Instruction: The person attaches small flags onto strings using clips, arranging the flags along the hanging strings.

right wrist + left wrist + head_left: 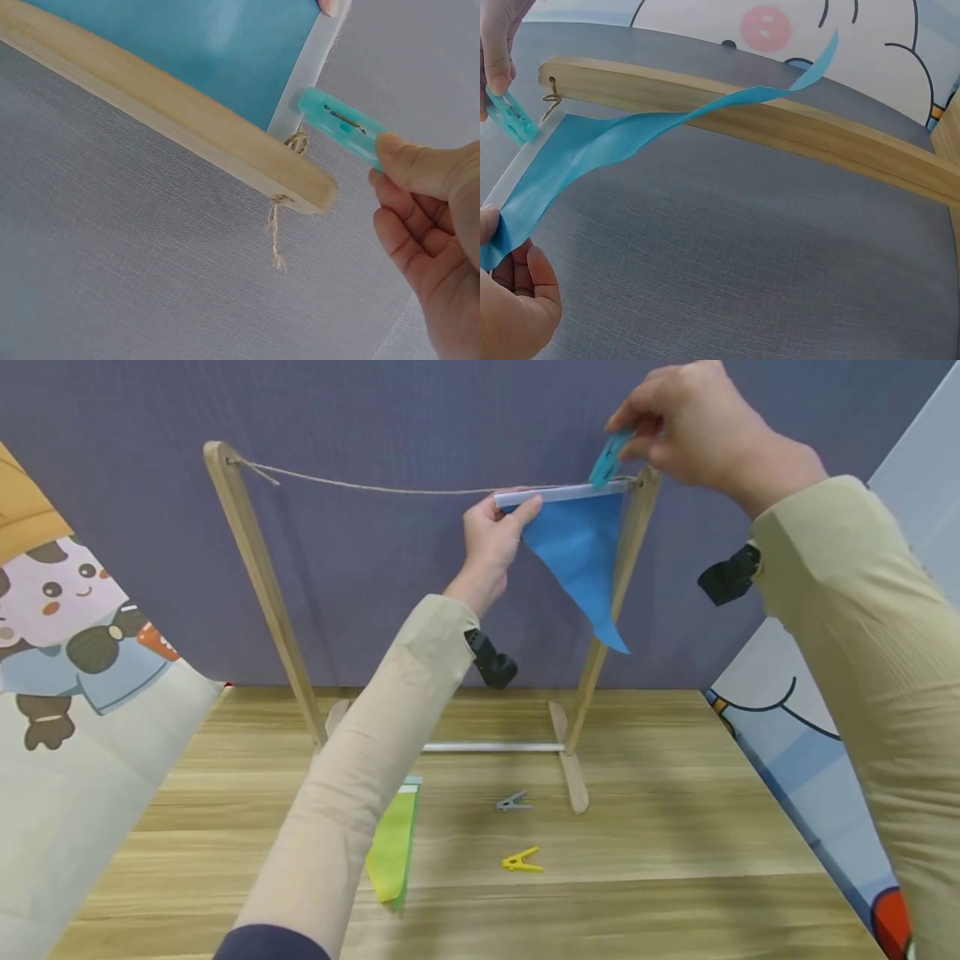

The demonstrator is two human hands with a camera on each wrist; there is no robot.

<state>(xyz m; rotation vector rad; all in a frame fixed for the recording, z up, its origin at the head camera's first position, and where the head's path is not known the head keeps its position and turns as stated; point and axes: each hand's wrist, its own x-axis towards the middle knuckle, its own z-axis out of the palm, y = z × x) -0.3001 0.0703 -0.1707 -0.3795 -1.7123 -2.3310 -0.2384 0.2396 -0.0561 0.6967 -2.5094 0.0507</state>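
A blue triangular pennant [581, 547] with a white top strip hangs at the right end of a twine line [390, 488]. My left hand [491, 535] pinches the strip's left end between thumb and fingers, up against the twine. Above the strip's right part, my right hand [693, 431] pinches a turquoise clothespin [610, 458] by its handle end. The clothespin's tip meets the strip's upper edge in the right wrist view, near the twine knot [298, 141]. Whether its jaws grip the strip cannot be told.
Two wooden posts [262, 585] joined by a white bar [495, 747] hold the twine. On the wooden table [675, 827] lie a grey clothespin [513, 802], a yellow clothespin [522, 860] and yellow-green pennants [393, 847], partly behind my left sleeve. A grey-blue panel [405, 602] stands behind.
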